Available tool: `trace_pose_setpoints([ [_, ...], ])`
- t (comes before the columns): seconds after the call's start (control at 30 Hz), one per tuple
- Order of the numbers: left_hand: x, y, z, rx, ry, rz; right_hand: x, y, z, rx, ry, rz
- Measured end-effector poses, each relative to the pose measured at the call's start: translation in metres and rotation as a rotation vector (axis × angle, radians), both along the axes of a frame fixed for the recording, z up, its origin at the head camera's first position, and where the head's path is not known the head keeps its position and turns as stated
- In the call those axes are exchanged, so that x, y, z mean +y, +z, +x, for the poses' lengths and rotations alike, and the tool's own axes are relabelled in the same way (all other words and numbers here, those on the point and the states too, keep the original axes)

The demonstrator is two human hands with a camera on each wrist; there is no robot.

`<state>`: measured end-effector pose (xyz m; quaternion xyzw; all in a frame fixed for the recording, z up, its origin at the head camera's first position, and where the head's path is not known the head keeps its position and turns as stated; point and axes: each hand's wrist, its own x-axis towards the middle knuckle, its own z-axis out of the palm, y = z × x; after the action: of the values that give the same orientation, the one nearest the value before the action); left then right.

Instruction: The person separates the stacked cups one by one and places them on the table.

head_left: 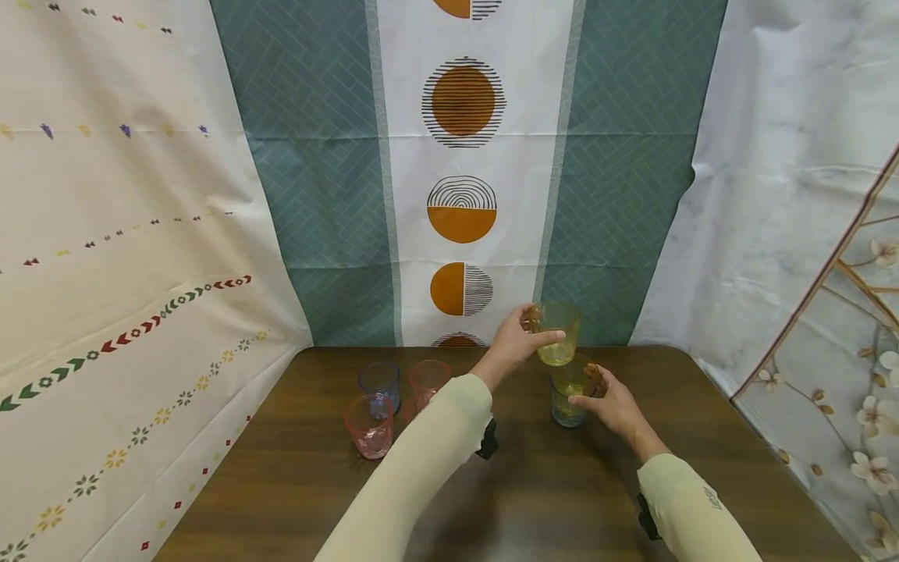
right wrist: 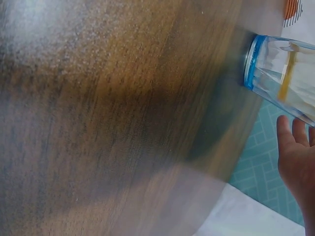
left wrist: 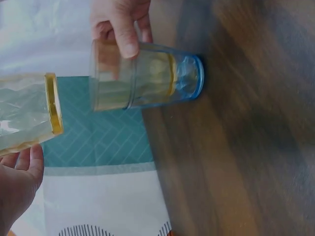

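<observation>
My left hand holds a clear yellow glass in the air, thumb on the near side and fingers around the far side. Just below it, a second yellow glass sits nested inside a blue glass standing on the table. My right hand grips this stack near its top from the right. In the left wrist view, the raised glass is apart from the stack, and the blue base is on the wood.
On the left part of the wooden table stand a blue glass, a pink glass and another pink glass. My left forearm partly covers the area beside them. A patterned cloth hangs behind the table.
</observation>
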<state>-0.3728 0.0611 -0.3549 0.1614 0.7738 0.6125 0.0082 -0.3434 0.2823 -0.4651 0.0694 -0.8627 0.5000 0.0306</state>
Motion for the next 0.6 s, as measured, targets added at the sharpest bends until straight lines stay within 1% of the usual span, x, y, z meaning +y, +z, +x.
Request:
trace_pose_setpoints([
  [0.13, -0.01, 0.009, 0.0, 0.027, -0.023, 0.007, -0.001, 0.001, 0.0, 0.016, 0.002, 0.014],
  [0.27, -0.02, 0.016, 0.0, 0.059, -0.043, 0.02, -0.001, 0.001, 0.001, 0.012, 0.004, 0.021],
  [0.4, -0.029, 0.022, -0.002, 0.077, -0.035, -0.002, -0.002, 0.001, 0.002, 0.003, 0.005, 0.014],
  [0.53, -0.038, 0.028, -0.003, 0.092, -0.045, -0.011, -0.002, 0.0, 0.002, 0.011, -0.001, 0.018],
  [0.6, -0.043, 0.031, -0.004, 0.1, -0.058, 0.002, -0.001, -0.001, 0.002, 0.016, -0.002, 0.02],
])
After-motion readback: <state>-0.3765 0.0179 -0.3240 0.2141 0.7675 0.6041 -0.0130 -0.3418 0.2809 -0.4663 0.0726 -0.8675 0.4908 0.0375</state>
